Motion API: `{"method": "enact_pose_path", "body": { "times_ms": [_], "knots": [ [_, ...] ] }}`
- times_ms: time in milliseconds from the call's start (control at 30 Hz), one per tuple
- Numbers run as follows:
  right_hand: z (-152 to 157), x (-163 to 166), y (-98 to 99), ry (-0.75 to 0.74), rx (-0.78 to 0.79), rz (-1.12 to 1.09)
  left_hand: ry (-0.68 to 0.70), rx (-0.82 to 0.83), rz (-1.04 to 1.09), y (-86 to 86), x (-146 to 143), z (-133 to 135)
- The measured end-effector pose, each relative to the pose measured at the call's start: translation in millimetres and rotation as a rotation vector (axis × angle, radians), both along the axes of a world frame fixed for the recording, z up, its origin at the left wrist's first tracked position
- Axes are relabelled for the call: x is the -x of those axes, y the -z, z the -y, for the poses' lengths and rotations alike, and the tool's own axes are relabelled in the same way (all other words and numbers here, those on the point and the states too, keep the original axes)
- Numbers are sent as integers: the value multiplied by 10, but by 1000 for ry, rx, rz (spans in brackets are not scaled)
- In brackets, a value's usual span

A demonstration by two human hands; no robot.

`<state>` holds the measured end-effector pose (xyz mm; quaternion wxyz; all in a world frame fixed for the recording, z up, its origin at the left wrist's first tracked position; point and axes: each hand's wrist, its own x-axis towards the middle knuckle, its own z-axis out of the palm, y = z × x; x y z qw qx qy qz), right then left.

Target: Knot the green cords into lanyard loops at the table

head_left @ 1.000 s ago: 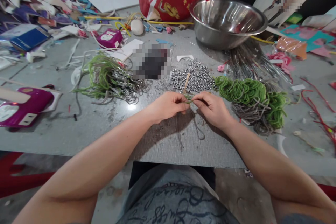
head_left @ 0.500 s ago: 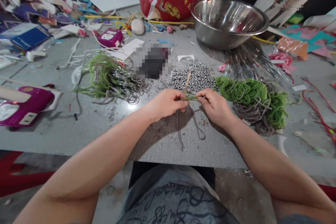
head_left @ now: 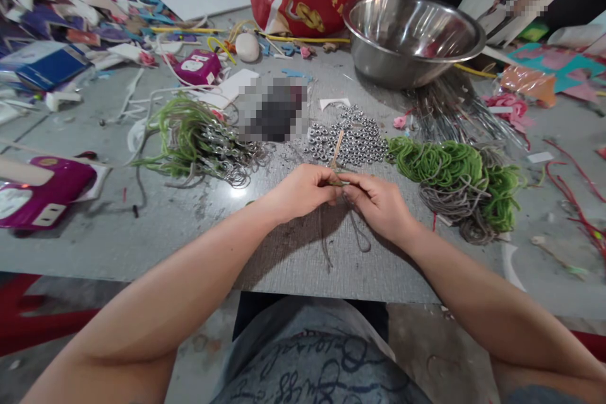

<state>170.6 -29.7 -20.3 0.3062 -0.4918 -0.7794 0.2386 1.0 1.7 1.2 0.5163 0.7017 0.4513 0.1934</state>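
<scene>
My left hand [head_left: 310, 189] and my right hand [head_left: 376, 199] meet over the table, fingertips pinched together on a thin cord [head_left: 360, 237]. Grey ends of this cord hang below the hands, one of them bent into a loop; its green part is mostly hidden by my fingers. Just behind the hands lie many small silver rings or beads [head_left: 360, 142], with a thin wooden stick [head_left: 338, 146] rising in front of them. To the right rests a pile of green and grey cords [head_left: 440, 167]. On the left is another bundle of green cords [head_left: 182, 139] with metal clasps.
A steel bowl [head_left: 411, 69] stands at the back beside a red bag [head_left: 303, 0]. Purple power sockets [head_left: 52, 186] with cables sit at the left. Scraps of paper [head_left: 71, 3] crowd the back left corner. Red cords [head_left: 575, 208] lie at the far right.
My hands have come together, the right moving left toward the left hand. The green stretch of cord that showed between them is now mostly covered by fingers.
</scene>
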Motion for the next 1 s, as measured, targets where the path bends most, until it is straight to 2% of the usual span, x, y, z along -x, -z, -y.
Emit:
{"method": "enact_pose_path", "body": {
  "times_ms": [200, 300, 500, 567, 767, 900, 1000],
  "knots": [
    [-54, -83, -12, 10, -208, 65, -22, 66, 53, -1, -4, 0],
    [-64, -105, -7, 7, -257, 81, -49, 126, 98, -18, -5, 2],
    [-58, -116, -3, -22, -321, 134, -81, 423, 278, -22, 16, -23],
    [-52, -117, 1, -33, -356, 155, -74, 472, 299, -16, 15, -23],
    [-58, -116, 40, -51, -478, 192, -54, 442, 204, -10, -27, 3],
    [-59, -119, 45, -31, -476, 233, -38, 396, 180, 0, -35, 6],
    [-34, -99, 22, 27, -457, 263, -44, 290, 157, 19, -31, 7]
  ]
}}
